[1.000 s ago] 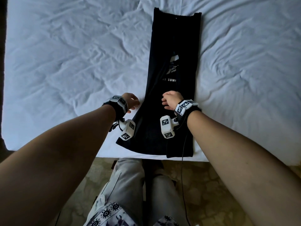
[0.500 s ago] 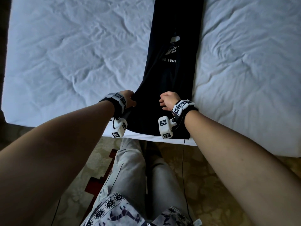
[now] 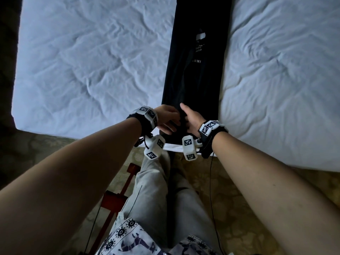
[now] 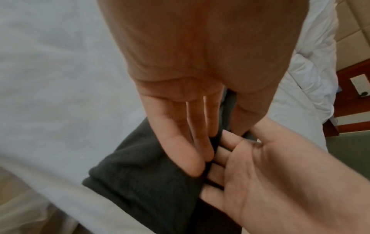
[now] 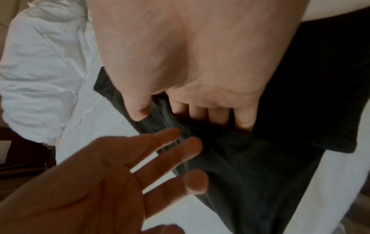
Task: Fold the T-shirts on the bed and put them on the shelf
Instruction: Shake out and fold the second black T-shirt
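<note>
A black T-shirt (image 3: 196, 80) lies on the bed as a long narrow strip, its white print partly showing. Its near hem sits at the bed's front edge. Both hands meet at that hem. My left hand (image 3: 166, 118) has straight fingers (image 4: 192, 142) lying on the dark cloth (image 4: 140, 174). In the right wrist view the left hand (image 5: 120, 174) shows an open palm with spread fingers. My right hand (image 3: 191, 119) grips a fold of the shirt (image 5: 260, 174), with its thumb and curled fingers (image 5: 200, 114) on either side. The shirt's far end runs out of the head view.
The wrinkled white bed sheet (image 3: 92, 61) spreads on both sides of the shirt. A crumpled white duvet (image 5: 40, 71) lies at the bed's far end beside a wooden bedside unit (image 4: 352, 95). A red-brown wooden frame (image 3: 117, 196) lies on the patterned floor by my legs.
My left hand has moved right from the shirt's left edge onto the hem, close to the right hand. The flared near-left corner of the shirt is drawn in, so the strip looks straighter.
</note>
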`<state>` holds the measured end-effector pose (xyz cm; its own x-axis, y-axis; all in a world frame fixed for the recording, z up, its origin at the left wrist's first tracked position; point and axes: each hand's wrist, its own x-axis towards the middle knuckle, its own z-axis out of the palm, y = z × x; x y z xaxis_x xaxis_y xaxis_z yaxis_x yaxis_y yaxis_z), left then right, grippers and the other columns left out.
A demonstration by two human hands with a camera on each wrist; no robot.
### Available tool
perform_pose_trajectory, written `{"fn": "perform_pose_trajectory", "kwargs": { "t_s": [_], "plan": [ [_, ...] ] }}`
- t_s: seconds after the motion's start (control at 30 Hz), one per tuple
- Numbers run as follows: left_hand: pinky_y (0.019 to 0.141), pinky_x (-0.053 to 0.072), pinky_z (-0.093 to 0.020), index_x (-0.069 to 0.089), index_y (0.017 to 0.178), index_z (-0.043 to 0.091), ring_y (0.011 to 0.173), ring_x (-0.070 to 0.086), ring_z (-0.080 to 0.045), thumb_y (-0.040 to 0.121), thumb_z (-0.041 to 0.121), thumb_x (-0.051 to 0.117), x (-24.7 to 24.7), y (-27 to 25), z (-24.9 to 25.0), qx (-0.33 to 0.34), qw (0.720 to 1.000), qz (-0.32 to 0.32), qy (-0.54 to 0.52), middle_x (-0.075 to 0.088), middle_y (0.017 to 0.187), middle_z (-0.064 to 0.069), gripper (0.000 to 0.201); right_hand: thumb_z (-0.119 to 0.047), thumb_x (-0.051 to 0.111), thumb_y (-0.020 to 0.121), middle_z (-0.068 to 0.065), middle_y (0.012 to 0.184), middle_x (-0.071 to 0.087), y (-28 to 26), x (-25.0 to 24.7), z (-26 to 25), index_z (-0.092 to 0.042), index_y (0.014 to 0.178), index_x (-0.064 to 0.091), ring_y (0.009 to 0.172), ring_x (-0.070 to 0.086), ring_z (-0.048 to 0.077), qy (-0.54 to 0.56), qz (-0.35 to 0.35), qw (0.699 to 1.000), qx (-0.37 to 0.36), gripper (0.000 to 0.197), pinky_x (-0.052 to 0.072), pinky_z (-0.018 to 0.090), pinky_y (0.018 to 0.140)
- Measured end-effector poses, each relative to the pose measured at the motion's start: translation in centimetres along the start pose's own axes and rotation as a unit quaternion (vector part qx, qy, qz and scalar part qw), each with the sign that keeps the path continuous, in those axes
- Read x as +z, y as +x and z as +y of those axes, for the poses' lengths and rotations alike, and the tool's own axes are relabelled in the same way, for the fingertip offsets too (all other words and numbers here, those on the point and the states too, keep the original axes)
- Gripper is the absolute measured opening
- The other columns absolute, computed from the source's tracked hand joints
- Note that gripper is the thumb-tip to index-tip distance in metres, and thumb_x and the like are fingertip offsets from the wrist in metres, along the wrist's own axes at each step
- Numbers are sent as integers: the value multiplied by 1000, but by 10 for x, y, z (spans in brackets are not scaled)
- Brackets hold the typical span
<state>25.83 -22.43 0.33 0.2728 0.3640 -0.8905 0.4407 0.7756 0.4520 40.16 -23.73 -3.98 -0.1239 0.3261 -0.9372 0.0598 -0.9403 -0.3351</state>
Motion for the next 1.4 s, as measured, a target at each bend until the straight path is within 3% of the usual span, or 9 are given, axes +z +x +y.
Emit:
{"fn": "perform_pose_trajectory", "kwargs": {
  "t_s": [0.17, 0.27, 0.47, 0.63, 0.87, 1.0, 1.17, 1.33, 1.4],
  "plan": [
    [53, 57, -29, 59, 96, 11, 62, 61, -20, 93, 13, 50, -14, 17, -16, -1, 990, 141, -29, 65, 83, -12, 9, -31, 69, 83, 1, 111, 67, 1, -6, 14, -27, 100, 61, 107, 62, 23, -114, 60, 992, -20, 20, 51, 45, 92],
    [71, 61, -44, 61, 80, 12, 77, 70, -30, 85, 17, 56, -27, 27, -35, -26, 979, 203, 5, 71, 87, -18, 8, -14, 69, 82, 6, 114, 64, 2, -9, 23, -17, 119, 58, 103, 62, 25, -201, 83, 976, -26, 38, 58, 42, 84],
    [86, 55, -50, 52, 75, 14, 89, 69, -34, 89, 19, 63, -17, 30, -53, -51, 986, 159, 30, 70, 98, -23, 18, -20, 75, 73, 9, 123, 61, 11, -14, 44, -15, 136, 49, 107, 62, 28, -295, 113, 949, -18, 68, 56, 39, 84],
    [85, 57, -48, 58, 79, 16, 87, 71, -32, 78, 22, 72, -7, 34, -63, -89, 984, 124, 89, 72, 92, -18, 15, -17, 73, 73, 5, 94, 64, 9, -19, 56, -19, 110, 57, 90, 67, 26, -353, 116, 928, -35, 40, 54, 31, 66],
    [77, 60, -43, 72, 72, 16, 79, 73, -25, 73, 10, 75, -12, 52, -99, -132, 970, 91, 184, 75, 75, -6, 7, -25, 75, 75, 3, 79, 68, 4, -25, 69, -19, 78, 58, 74, 69, 21, -379, 142, 912, -66, 18, 59, 35, 72],
    [76, 60, -34, 72, 85, 5, 74, 71, -19, 80, 9, 68, -3, 41, -97, -131, 972, 117, 154, 74, 80, -2, 7, -31, 71, 78, -3, 83, 68, -6, -37, 63, -23, 83, 61, 78, 66, 15, -336, 170, 922, -88, 13, 54, 28, 71],
    [82, 58, -41, 66, 82, 8, 87, 68, -28, 75, 25, 69, 13, 33, -100, -152, 973, 171, -22, 69, 89, -9, 18, -24, 62, 82, 8, 123, 51, -16, -67, 56, -16, 114, 55, 111, 51, 29, -290, 363, 878, -113, 34, 46, 38, 91],
    [57, 58, -31, 57, 99, 9, 78, 64, -22, 83, 16, 73, 30, 30, -106, -141, 957, 176, -184, 63, 91, -9, 24, -40, 70, 71, 4, 99, 67, -19, -97, 72, -13, 105, 62, 89, 63, 25, -171, 277, 945, 0, 44, 55, 41, 85],
    [64, 56, -32, 56, 109, 10, 76, 61, -22, 84, 22, 73, 36, 30, -105, -135, 957, 171, -192, 61, 91, -8, 33, -42, 75, 63, 6, 93, 69, -21, -101, 80, -13, 97, 65, 89, 67, 26, -105, 231, 967, 37, 46, 58, 44, 81]
  ]
}}
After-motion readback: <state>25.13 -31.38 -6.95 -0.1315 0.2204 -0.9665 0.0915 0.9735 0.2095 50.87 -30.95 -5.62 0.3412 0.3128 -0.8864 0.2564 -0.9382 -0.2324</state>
